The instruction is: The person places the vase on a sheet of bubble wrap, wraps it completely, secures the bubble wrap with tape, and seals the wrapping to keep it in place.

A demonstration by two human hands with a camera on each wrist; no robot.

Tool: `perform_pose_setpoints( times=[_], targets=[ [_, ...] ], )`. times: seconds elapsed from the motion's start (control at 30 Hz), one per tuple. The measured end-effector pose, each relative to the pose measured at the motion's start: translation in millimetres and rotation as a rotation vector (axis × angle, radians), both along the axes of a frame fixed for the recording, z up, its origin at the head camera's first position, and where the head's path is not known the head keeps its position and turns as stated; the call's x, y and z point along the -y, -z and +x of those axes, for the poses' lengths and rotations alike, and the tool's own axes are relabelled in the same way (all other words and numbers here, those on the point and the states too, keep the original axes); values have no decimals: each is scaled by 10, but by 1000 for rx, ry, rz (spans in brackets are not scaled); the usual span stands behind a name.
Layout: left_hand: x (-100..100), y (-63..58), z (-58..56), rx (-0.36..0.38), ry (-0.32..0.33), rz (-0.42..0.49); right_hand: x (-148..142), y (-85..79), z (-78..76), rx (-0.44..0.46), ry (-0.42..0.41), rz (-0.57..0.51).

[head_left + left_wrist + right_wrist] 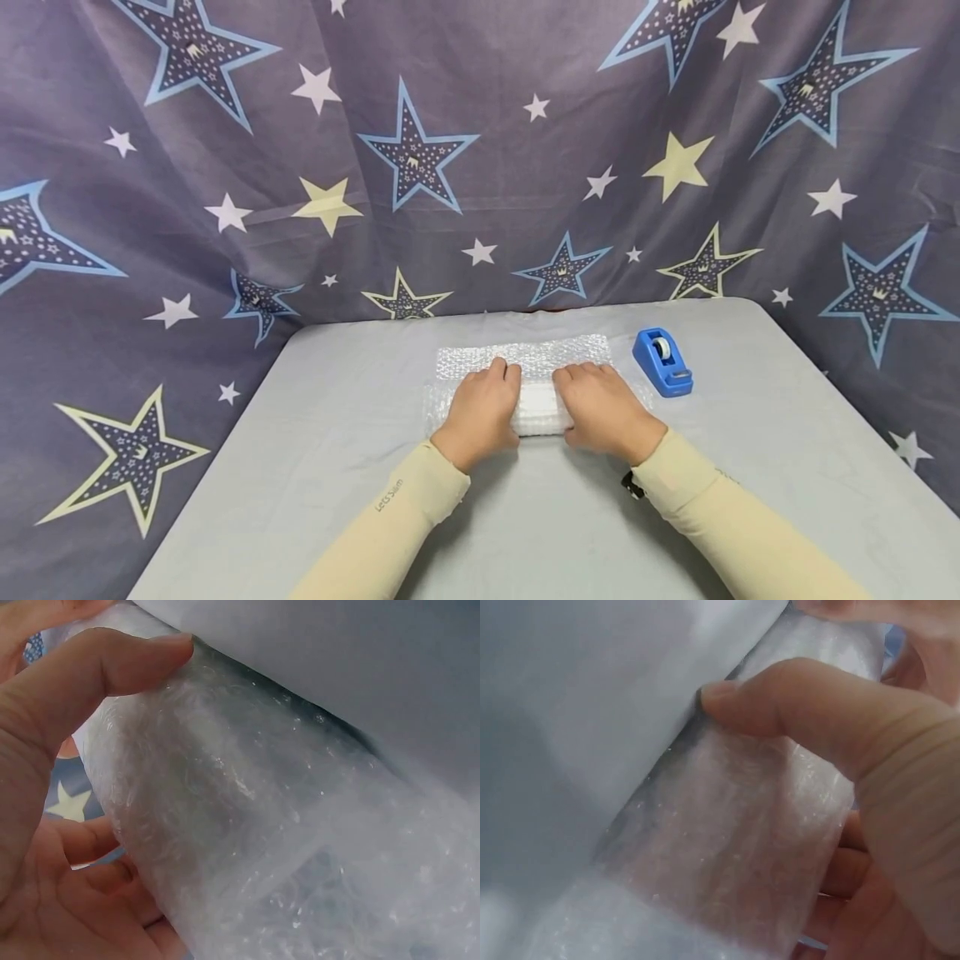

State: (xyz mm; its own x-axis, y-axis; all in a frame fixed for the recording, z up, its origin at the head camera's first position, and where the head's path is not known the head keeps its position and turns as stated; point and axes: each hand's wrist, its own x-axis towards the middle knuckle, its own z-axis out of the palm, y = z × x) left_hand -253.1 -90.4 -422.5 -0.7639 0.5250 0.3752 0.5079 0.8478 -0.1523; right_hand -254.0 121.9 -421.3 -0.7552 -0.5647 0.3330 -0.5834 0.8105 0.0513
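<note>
A bundle wrapped in clear bubble wrap (537, 422) lies on the table in the head view, something white showing through its layers. A flat stretch of the bubble wrap (525, 360) reaches out behind it. My left hand (483, 410) grips the left part of the bundle, thumb on the near side and fingers over the far side. On the right part, my right hand (603, 410) holds it the same way. Both wrist views show the thumbs pressed on the bubble wrap (225, 787) near the table. What is inside cannot be made out.
A blue tape dispenser (663, 362) with a roll of tape stands right of the bubble wrap. The table (330, 467) has a pale grey cover. Behind it hangs a dark curtain (480, 192) printed with stars.
</note>
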Motion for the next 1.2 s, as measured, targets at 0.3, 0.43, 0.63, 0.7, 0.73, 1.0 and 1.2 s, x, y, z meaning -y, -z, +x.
perform_pose_setpoints(
  times=[0.3, 0.43, 0.63, 0.7, 0.73, 1.0, 1.2],
  targets=[
    [22, -25, 8, -16, -21, 9, -6, 13, -36, 35, 21, -23],
    [32, -41, 6, -25, -37, -2, -19, 36, -61, 14, 15, -48],
    [58, -31, -15, -9, -36, 36, -17, 45, -89, -1, 7, -39],
    [63, -23, -22, -2, -32, 58, -13, 40, -94, -2, 10, -29],
    [65, -20, -23, -1, -32, 64, -12, 37, -96, -6, 9, -24],
    [61, -18, -19, -49, -25, 26, -5, 14, -93, -32, 6, 16],
    [33, -33, -32, -30, -52, 11, -44, -1, -99, -16, 7, -33]
  ],
)
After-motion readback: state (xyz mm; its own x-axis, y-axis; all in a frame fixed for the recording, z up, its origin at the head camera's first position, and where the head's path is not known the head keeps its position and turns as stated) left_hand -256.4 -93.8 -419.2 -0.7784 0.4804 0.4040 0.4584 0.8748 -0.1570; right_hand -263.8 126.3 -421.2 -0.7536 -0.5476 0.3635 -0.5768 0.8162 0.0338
